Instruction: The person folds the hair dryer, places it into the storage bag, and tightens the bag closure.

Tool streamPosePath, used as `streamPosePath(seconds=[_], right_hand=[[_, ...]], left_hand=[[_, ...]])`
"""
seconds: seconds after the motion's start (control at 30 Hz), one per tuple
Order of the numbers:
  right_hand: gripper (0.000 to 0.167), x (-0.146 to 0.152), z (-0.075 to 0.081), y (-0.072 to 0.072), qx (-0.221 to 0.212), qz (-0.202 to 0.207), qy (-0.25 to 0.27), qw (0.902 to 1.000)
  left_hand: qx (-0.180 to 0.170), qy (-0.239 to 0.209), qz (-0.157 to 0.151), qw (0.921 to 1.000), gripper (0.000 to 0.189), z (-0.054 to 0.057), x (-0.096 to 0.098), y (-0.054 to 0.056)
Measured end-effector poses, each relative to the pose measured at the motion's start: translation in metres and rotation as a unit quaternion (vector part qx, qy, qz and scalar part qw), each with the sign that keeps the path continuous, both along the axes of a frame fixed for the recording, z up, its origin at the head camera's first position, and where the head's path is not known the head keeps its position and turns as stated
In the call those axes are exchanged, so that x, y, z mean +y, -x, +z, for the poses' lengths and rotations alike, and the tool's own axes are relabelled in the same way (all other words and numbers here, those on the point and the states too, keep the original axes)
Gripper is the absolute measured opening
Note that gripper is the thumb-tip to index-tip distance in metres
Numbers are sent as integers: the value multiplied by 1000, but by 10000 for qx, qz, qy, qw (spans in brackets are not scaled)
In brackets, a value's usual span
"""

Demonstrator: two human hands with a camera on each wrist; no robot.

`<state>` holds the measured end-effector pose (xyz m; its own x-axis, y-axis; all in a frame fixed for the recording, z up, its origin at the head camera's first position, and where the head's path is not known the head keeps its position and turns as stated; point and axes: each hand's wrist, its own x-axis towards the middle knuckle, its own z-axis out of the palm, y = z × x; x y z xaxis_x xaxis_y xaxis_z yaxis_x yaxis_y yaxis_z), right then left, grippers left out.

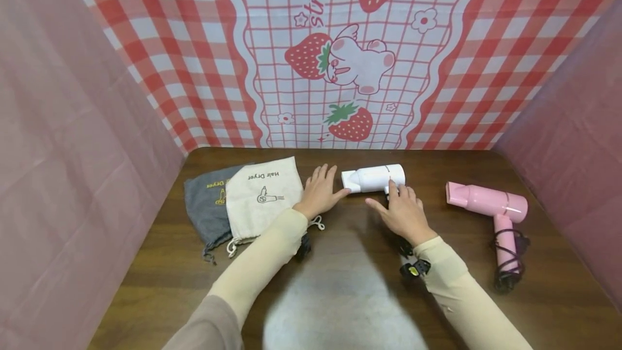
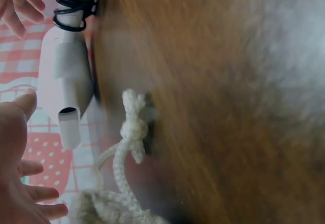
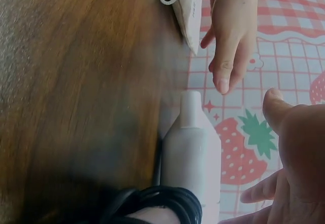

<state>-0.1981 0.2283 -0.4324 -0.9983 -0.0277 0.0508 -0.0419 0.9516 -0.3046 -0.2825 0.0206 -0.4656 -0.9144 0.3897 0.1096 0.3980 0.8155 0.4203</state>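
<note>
A white hair dryer [image 1: 371,179] lies on the table, nozzle to the left, with a black cord [image 2: 76,5] wound round its handle. My right hand [image 1: 404,215] hovers over the handle, fingers spread; whether it touches the dryer I cannot tell. Beside the nozzle is my left hand [image 1: 319,192], fingers spread and holding nothing, at the right edge of a cream drawstring bag [image 1: 264,199] printed "Hair Dryer". In the left wrist view, the bag's knotted white cord [image 2: 133,127] shows below the nozzle.
A grey drawstring bag [image 1: 206,204] lies partly under the cream one. At the right of the table [image 1: 160,296] is a pink hair dryer [image 1: 486,201], a black cord [image 1: 507,261] round its handle. A checked strawberry cloth [image 1: 291,101] hangs behind, with pink cloth on both sides.
</note>
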Motion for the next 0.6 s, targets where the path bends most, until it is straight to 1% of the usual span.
streamPosePath(seconds=[0.13, 0.23, 0.43, 0.6], right_hand=[[90, 4, -1, 0, -130, -62, 72, 9999], [92, 7, -3, 0, -207, -118, 91, 9997], [92, 15, -7, 2, -260, -248, 73, 9993], [94, 22, -11, 3, -405, -373, 43, 9985]], left_hand=[[-128, 49, -67, 9999, 81, -2, 2, 5], [-214, -4, -154, 9997, 82, -4, 5, 8], [-216, -111, -228, 9994, 85, -8, 13, 14], [-300, -191, -249, 9991, 86, -9, 23, 16]])
